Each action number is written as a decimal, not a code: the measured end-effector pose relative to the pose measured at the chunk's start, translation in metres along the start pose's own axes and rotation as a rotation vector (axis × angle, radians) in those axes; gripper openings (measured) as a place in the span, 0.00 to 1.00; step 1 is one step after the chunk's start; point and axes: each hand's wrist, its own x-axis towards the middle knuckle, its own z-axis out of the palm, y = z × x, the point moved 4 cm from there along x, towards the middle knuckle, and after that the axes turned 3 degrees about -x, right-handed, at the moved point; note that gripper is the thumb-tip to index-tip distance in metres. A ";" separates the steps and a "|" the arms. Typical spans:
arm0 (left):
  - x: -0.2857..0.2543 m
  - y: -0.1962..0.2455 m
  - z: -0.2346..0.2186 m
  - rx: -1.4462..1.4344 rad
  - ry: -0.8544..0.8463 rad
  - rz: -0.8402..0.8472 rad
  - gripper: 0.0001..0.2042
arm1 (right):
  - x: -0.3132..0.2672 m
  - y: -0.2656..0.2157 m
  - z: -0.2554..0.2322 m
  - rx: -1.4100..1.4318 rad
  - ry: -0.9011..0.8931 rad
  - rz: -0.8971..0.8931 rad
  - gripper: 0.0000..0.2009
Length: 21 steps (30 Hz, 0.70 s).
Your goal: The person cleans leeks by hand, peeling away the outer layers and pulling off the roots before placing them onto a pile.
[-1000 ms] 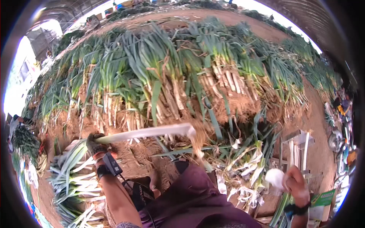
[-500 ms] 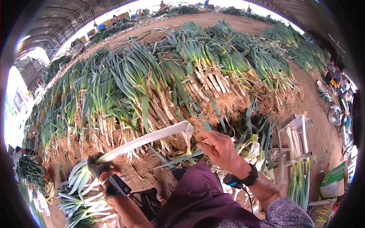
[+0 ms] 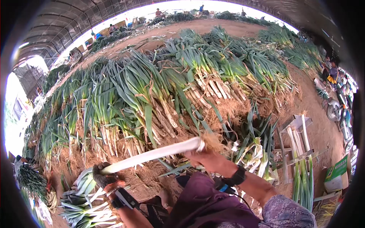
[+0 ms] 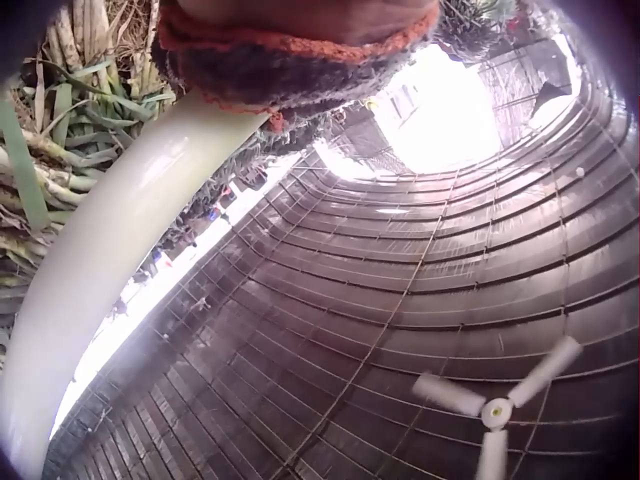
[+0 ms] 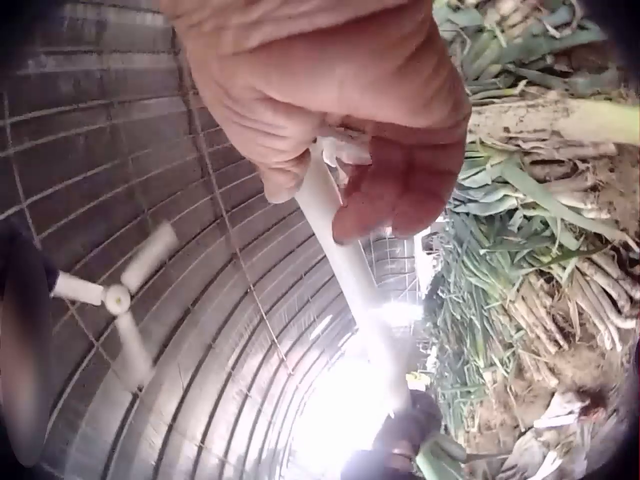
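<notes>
A long white leek slants up to the right across the middle of the head view. My gloved left hand grips it where the shaft meets the green leaves. In the left wrist view its pale shaft runs out from under the glove cuff. My bare right hand is at the root end, beside a tuft of brown roots. In the right wrist view its curled fingers and thumb pinch the leek's end, with a scrap of white skin showing between them.
A long row of untrimmed leeks lies ahead on bare soil. Cleaned leeks are heaped at lower left. To the right, a metal rack holds several leeks, near a green and white box. Peeled leaves lie beside my right arm.
My right hand has come from the far right, near a white blurred thing, to the leek's root end. The left hand keeps its grip on the leek. The head view has shifted slightly.
</notes>
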 end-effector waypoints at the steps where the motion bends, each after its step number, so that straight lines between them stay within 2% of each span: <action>1: 0.000 0.003 -0.001 -0.017 0.007 -0.035 0.11 | -0.015 0.007 -0.004 -0.054 -0.029 -0.114 0.15; 2: 0.004 0.008 -0.004 -0.095 -0.084 -0.145 0.11 | -0.025 0.021 -0.014 -0.170 -0.028 -0.214 0.16; 3: 0.011 0.019 -0.012 -0.038 -0.102 -0.084 0.11 | -0.035 0.033 -0.028 -0.287 -0.030 -0.314 0.17; 4: 0.020 0.030 -0.022 0.016 -0.119 -0.021 0.12 | -0.061 0.027 -0.048 -0.236 -0.060 -0.207 0.17; 5: 0.033 0.043 -0.034 -0.044 -0.218 -0.058 0.11 | -0.087 0.022 -0.073 -0.188 -0.091 -0.104 0.17; 6: 0.035 0.055 -0.035 -0.070 -0.215 -0.028 0.11 | -0.112 0.040 -0.107 0.012 0.062 -0.089 0.15; 7: 0.022 0.057 -0.021 -0.138 -0.309 -0.033 0.10 | -0.137 0.058 -0.140 0.210 0.216 -0.104 0.13; 8: 0.011 0.057 -0.008 -0.201 -0.403 -0.042 0.10 | -0.150 0.088 -0.177 0.224 0.265 0.087 0.08; 9: 0.016 0.056 -0.008 -0.246 -0.409 -0.126 0.10 | -0.162 0.114 -0.189 -0.173 0.218 0.220 0.12; 10: 0.016 0.052 -0.008 -0.171 -0.322 -0.054 0.10 | -0.174 0.141 -0.202 -0.570 0.130 0.339 0.16; 12: 0.016 0.039 -0.006 -0.083 -0.315 0.008 0.10 | -0.185 0.158 -0.191 -1.768 -0.160 0.471 0.19; 13: 0.016 0.033 -0.004 -0.099 -0.349 -0.009 0.10 | -0.184 0.166 -0.186 -1.807 -0.247 0.420 0.24; 14: 0.014 0.029 -0.003 -0.112 -0.379 -0.022 0.10 | -0.171 0.153 -0.172 -1.547 -0.060 0.251 0.23; 16: 0.009 0.025 0.000 -0.103 -0.403 -0.026 0.10 | -0.146 0.126 -0.138 -1.379 0.034 -0.350 0.21; 18: 0.005 0.019 0.005 -0.076 -0.402 -0.011 0.10 | -0.122 0.082 -0.105 -0.957 0.154 -0.312 0.16; 20: 0.012 0.016 0.002 -0.118 -0.466 -0.077 0.09 | -0.105 0.043 -0.084 -0.639 0.325 -0.400 0.22; 21: 0.012 0.015 0.002 -0.128 -0.486 -0.073 0.08 | -0.090 0.036 -0.077 -0.329 0.340 -0.391 0.26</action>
